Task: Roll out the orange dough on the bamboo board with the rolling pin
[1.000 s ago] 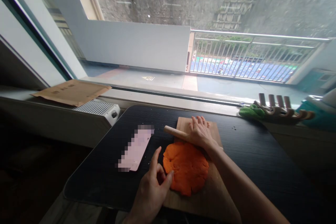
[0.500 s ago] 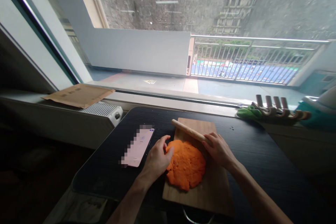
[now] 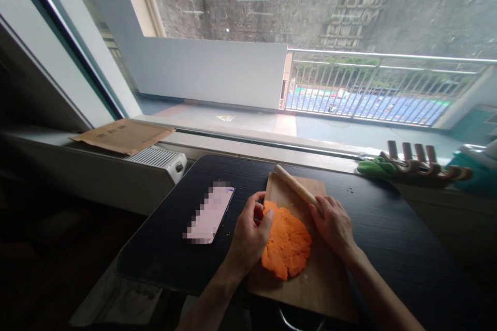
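A flattened, rough-edged round of orange dough (image 3: 288, 243) lies on a wooden board (image 3: 310, 289). At its upper left edge, my left hand (image 3: 250, 232) has the rim between thumb and curled fingers; the fingertips are partly hidden. My right hand (image 3: 334, 223) grips the near end of a wooden rolling pin (image 3: 297, 186), just right of the dough. The pin slants across the upper part of the board, its far end reaching the board's top edge.
The board rests on a black table (image 3: 163, 248). A pink-screened phone (image 3: 212, 217), partly pixelated, lies to the left. Beyond the table are a brown paper envelope (image 3: 124, 135), a heater (image 3: 165, 163), a green cloth (image 3: 376, 167) and a window sill (image 3: 248, 151).
My left hand has closed in on the dough's left edge, which looks slightly folded there. The rolling pin has swung to a steeper slant in my right hand. The view has shifted a little.
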Motion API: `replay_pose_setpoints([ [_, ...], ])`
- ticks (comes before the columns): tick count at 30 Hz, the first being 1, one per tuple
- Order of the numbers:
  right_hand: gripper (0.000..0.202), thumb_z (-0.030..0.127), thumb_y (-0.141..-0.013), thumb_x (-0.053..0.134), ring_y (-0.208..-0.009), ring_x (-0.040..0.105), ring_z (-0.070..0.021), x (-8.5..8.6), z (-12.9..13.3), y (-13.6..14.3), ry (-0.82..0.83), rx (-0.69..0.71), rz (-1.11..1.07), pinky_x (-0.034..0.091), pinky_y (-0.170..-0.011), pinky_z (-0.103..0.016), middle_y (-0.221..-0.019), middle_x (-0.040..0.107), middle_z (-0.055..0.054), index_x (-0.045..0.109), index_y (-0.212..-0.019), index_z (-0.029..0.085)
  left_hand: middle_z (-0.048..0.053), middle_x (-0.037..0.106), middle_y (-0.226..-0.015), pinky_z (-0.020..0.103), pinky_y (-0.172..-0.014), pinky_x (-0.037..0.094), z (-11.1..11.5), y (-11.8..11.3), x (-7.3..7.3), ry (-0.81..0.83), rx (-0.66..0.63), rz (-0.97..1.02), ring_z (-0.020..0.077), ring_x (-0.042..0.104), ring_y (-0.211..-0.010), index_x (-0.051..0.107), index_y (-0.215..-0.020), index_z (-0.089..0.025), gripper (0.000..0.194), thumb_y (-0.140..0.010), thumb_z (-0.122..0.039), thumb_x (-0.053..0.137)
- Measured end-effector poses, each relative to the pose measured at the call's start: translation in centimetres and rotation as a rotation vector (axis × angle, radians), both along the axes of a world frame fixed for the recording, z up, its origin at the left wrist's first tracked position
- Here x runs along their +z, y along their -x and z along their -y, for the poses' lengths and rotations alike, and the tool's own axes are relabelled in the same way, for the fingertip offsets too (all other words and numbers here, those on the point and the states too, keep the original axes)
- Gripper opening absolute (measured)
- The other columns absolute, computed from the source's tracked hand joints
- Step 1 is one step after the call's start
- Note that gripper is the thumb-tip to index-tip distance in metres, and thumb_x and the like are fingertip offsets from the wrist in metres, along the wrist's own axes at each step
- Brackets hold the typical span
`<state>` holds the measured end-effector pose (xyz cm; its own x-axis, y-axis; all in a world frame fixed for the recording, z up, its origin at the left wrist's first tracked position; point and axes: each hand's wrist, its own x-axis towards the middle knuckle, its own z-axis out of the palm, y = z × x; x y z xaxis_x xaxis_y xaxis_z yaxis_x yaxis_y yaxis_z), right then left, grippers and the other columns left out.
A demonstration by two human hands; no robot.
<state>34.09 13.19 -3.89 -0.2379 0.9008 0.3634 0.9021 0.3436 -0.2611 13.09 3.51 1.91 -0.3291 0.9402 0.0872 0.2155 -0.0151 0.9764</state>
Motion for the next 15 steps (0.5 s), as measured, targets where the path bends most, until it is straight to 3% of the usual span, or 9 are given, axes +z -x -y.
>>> replay_pose_setpoints([
  [3, 0.029, 0.038, -0.092, 0.041, -0.091, 0.054, -0.0216, -0.1, 0.2, 0.1, -0.026, -0.003, 0.014, 0.04, -0.077, -0.031, -0.099, 0.063, -0.006, 0.06, -0.106, 0.02, 0.001, 0.055, -0.091, 0.03, -0.075, 0.049, -0.9, 0.7, -0.2, 0.072, 0.032, -0.056, 0.0154, 0.058, -0.08, 0.048, -0.127, -0.018, 0.057, -0.075, -0.038, 0.062],
  [7, 0.03, 0.037, -0.092, 0.041, -0.091, 0.054, -0.021, 0.0, 0.3, 0.1, -0.047, -0.01, 0.018, 0.041, -0.075, -0.031, -0.099, 0.063, -0.006, 0.06, -0.107, 0.02, 0.006, 0.061, -0.096, 0.028, -0.067, 0.05, -1.9, 2.0, -1.0, 0.176, -0.039, 0.035, 0.0137, 0.062, -0.071, 0.035, -0.137, -0.014, 0.068, -0.079, -0.041, 0.058],
  [11, 0.029, 0.037, -0.092, 0.042, -0.091, 0.054, -0.021, 0.0, 0.4, 0.2, -0.052, -0.018, 0.02, 0.04, -0.074, -0.031, -0.101, 0.063, -0.005, 0.06, -0.108, 0.02, 0.003, 0.065, -0.075, 0.028, -0.066, 0.05, -2.8, 2.5, -1.4, 0.174, -0.111, -0.014, 0.017, 0.062, -0.067, 0.055, -0.122, -0.014, 0.055, -0.072, -0.036, 0.066],
  [15, 0.029, 0.037, -0.092, 0.043, -0.091, 0.055, -0.0213, 0.0, 0.4, 0.3, -0.049, -0.022, 0.023, 0.04, -0.075, -0.031, -0.101, 0.063, -0.005, 0.06, -0.107, 0.019, 0.001, 0.062, -0.078, 0.031, -0.077, 0.048, -3.3, 1.3, -0.6, 0.083, -0.124, -0.092, 0.0179, 0.06, -0.075, 0.065, -0.109, -0.019, 0.043, -0.067, -0.023, 0.067],
])
